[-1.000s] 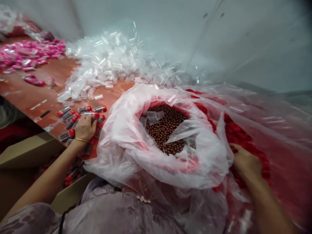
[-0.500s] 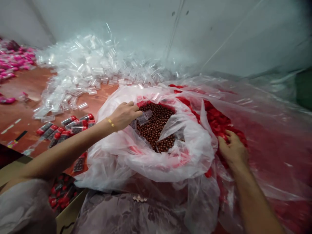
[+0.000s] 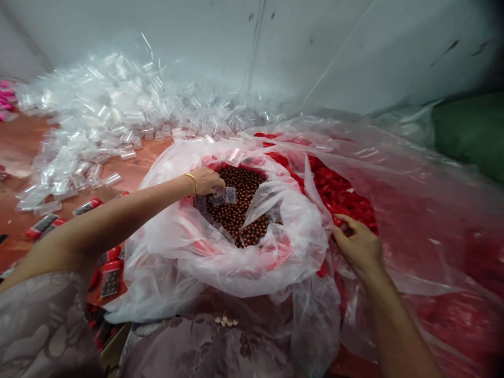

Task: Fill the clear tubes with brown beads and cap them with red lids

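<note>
A: Left hand status?
B: Grasping a small clear plastic vial over the brown beads; filling is just starting.
A: Right hand?
B: Fingers curling into loose red plastic caps; capped vials are lying alongside.

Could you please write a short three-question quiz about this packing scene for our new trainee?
1. True or false: the left hand is inside the open clear plastic bag of small brown balls.
2. Multiple choice: what lies under the fingers of the right hand? A) pink tubes B) the heap of red caps in the big clear plastic sheet C) a cardboard lid
3. Fill in: the left hand holds a small clear plastic ____ just above the balls.

Key
1. True.
2. B.
3. Tube; it looks like those in the heap of empty clear plastic tubes on the reddish-brown table.
</note>
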Demonstrator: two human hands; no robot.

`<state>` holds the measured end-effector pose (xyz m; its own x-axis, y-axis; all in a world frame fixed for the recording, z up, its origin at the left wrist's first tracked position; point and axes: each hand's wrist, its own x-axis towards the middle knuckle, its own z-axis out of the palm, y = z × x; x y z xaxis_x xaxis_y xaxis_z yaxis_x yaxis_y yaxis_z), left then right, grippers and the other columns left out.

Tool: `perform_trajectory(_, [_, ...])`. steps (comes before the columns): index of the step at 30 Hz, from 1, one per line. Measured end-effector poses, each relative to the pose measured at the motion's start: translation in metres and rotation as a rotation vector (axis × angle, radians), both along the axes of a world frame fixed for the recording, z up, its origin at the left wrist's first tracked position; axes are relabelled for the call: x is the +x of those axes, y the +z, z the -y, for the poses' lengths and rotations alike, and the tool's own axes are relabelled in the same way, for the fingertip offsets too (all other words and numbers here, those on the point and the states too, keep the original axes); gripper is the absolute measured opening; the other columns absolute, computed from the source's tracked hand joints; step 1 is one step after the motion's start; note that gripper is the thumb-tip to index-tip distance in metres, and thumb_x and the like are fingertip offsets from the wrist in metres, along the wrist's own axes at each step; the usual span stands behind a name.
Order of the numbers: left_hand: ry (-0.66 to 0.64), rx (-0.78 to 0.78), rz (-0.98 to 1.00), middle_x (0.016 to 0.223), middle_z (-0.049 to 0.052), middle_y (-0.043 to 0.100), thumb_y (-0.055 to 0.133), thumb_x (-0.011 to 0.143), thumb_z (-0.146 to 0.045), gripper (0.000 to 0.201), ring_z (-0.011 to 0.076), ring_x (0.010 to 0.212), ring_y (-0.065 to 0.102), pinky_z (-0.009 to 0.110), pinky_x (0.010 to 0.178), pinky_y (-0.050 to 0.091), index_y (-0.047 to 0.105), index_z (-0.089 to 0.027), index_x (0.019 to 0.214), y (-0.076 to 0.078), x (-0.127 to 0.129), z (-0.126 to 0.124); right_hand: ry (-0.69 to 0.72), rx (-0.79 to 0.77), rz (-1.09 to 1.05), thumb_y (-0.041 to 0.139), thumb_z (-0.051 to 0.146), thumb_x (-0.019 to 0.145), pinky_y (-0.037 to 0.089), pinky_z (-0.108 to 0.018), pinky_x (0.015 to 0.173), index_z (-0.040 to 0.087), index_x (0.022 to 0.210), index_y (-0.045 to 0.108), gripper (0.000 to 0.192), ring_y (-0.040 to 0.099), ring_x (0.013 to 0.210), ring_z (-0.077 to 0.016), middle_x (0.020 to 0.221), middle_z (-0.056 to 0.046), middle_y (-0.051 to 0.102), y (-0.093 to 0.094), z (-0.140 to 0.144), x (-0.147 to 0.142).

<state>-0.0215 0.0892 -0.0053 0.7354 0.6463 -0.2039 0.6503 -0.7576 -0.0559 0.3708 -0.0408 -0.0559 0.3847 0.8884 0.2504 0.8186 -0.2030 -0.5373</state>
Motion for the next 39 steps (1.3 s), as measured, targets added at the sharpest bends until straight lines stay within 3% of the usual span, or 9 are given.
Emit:
perform_trajectory(3, [0.076,-0.052,0.06,0.099,0.003,0.068,0.054,0.078,-0.017,0.041,0.0188,0.09,0.061,0.027,0.076,0.041,0.063,-0.03,0.115,0.0,0.004,0.0,0.048,-0.018,0.035,0.063,0.024,0.063,0.039,-0.032,0.06,0.021,0.086,0.069,0.024,0.05,0.061,-0.0169,0.068,-0.003,0.056,-0.013,-0.007,0.001])
perform_trajectory(6, [0.15,-0.056,0.135,0.099,0.003,0.068,0.049,0.08,-0.02,0.035,0.017,0.09,0.061,0.025,0.077,0.042,0.066,-0.028,0.11,0.002,0.006,0.003,-0.005,0.137,0.156,0.061,0.028,0.063,0.039,-0.036,0.066,0.02,0.074,0.066,0.015,0.05,0.068,-0.0208,0.071,-0.007,0.056,-0.017,-0.011,0.002])
perform_trajectory(10, [0.229,-0.054,0.196,0.088,0.001,0.07,0.048,0.078,-0.021,0.032,0.015,0.079,0.06,0.024,0.068,0.04,0.07,-0.024,0.101,0.011,0.007,0.015,-0.067,0.379,0.144,0.051,0.035,0.071,0.041,-0.04,0.074,0.02,0.07,0.056,0.016,0.054,0.078,-0.0239,0.079,-0.012,0.059,0.0,-0.006,-0.001])
perform_trajectory(16, [0.293,0.11,-0.052,0.082,0.01,0.068,0.045,0.079,-0.016,0.028,0.0201,0.077,0.06,0.031,0.068,0.039,0.072,-0.014,0.083,0.026,0.017,0.029,0.004,0.556,-0.199,0.051,0.037,0.08,0.043,-0.029,0.054,0.016,0.087,0.058,0.023,0.049,0.046,-0.0129,0.056,0.002,0.051,0.032,0.016,-0.053])
perform_trajectory(21, [0.1,0.196,-0.218,0.099,0.014,0.067,0.052,0.077,-0.015,0.021,0.0263,0.095,0.056,0.044,0.088,0.036,0.072,-0.011,0.08,0.018,0.028,0.028,0.469,0.591,0.034,0.059,0.022,0.08,0.045,-0.021,0.054,0.018,0.089,0.062,0.01,0.057,0.056,-0.0092,0.072,0.0,0.065,0.043,0.027,-0.126])
perform_trajectory(25, [-0.083,0.186,-0.128,0.084,0.009,0.068,0.057,0.076,-0.023,0.016,0.0252,0.095,0.055,0.046,0.096,0.03,0.072,-0.018,0.08,0.004,0.022,0.03,0.77,0.557,0.116,0.061,0.017,0.08,0.046,-0.02,0.053,0.02,0.088,0.063,0.009,0.059,0.054,-0.0091,0.067,0.0,0.067,0.045,0.027,-0.153])
perform_trajectory(30, [-0.101,0.264,-0.028,0.082,0.013,0.066,0.043,0.084,-0.014,0.028,0.0253,0.087,0.057,0.044,0.087,0.033,0.068,-0.013,0.097,0.0,0.018,0.032,0.596,0.436,-0.04,0.059,0.023,0.082,0.046,-0.023,0.052,0.02,0.088,0.065,0.009,0.058,0.053,-0.0104,0.069,-0.001,0.068,0.035,0.026,-0.145])
perform_trajectory(33, [-0.243,0.268,0.035,0.098,0.015,0.066,0.039,0.086,-0.01,0.035,0.0214,0.083,0.058,0.037,0.078,0.034,0.061,-0.015,0.112,-0.005,0.024,0.027,0.567,0.376,-0.106,0.059,0.025,0.081,0.044,-0.023,0.051,0.019,0.089,0.066,0.012,0.056,0.053,-0.0104,0.07,-0.001,0.067,0.03,0.025,-0.141])
perform_trajectory(39, [-0.271,0.087,0.14,0.094,0.011,0.068,0.057,0.08,-0.021,0.016,0.0201,0.088,0.06,0.032,0.076,0.037,0.067,-0.019,0.092,-0.02,0.042,0.017,0.65,0.353,-0.085,0.06,0.022,0.082,0.043,-0.021,0.052,0.019,0.091,0.065,0.011,0.055,0.053,-0.0089,0.07,0.0,0.066,0.031,0.024,-0.143])
